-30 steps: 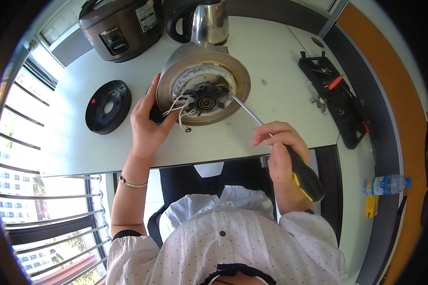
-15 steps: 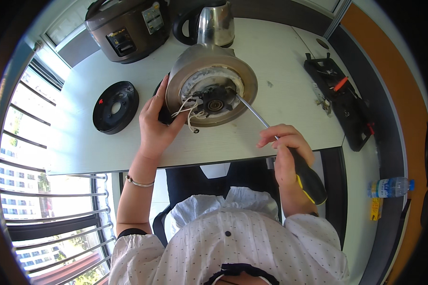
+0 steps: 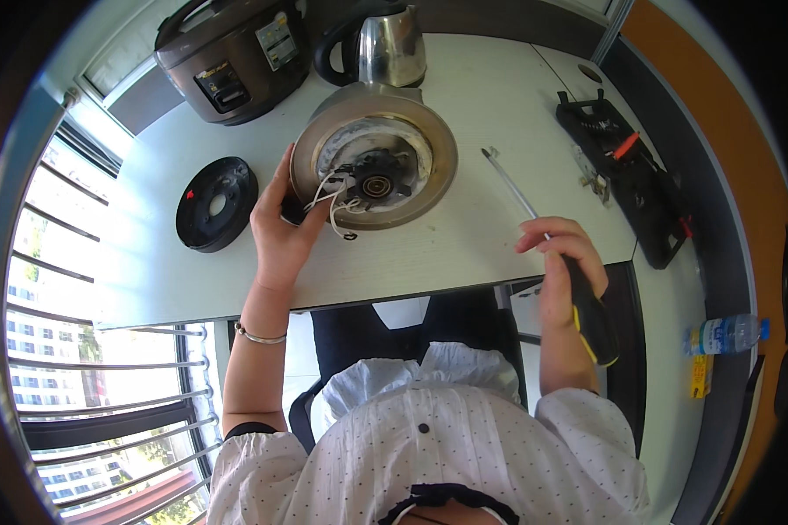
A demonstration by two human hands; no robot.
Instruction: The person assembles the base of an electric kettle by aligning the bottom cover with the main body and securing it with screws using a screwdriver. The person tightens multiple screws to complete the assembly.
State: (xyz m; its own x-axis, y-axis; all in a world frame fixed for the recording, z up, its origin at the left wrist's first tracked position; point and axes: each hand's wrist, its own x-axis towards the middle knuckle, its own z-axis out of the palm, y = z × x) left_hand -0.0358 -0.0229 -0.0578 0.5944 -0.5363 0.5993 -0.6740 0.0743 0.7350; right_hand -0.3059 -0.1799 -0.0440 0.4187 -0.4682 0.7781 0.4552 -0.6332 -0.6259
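A metal kettle body (image 3: pixel 437 149) lies tipped on the table with its open underside toward me. In that underside sit a black round connector (image 3: pixel 377 185) and several loose white wires (image 3: pixel 344 205). My left hand (image 3: pixel 280 232) is closed around the kettle's black handle, at the left of its rim. My right hand (image 3: pixel 572 262) grips a screwdriver (image 3: pixel 595 319) with a black and yellow handle. The screwdriver's long shaft points up and left, its tip apart from the kettle, over the table to its right. Left of my left hand lies a round black base cover (image 3: pixel 216 205).
A brown rice cooker (image 3: pixel 230 66) and another steel kettle (image 3: pixel 392 52) stand at the back of the white table (image 3: pixel 411 271). An open black tool case (image 3: pixel 626 175) with a red-handled piece lies at the right, small parts beside it. Farther right is a water bottle (image 3: pixel 731 335).
My right hand has drawn the screwdriver away from the kettle's underside, to the right. The kettle body has shifted slightly left in my left hand, its underside turned more toward me.
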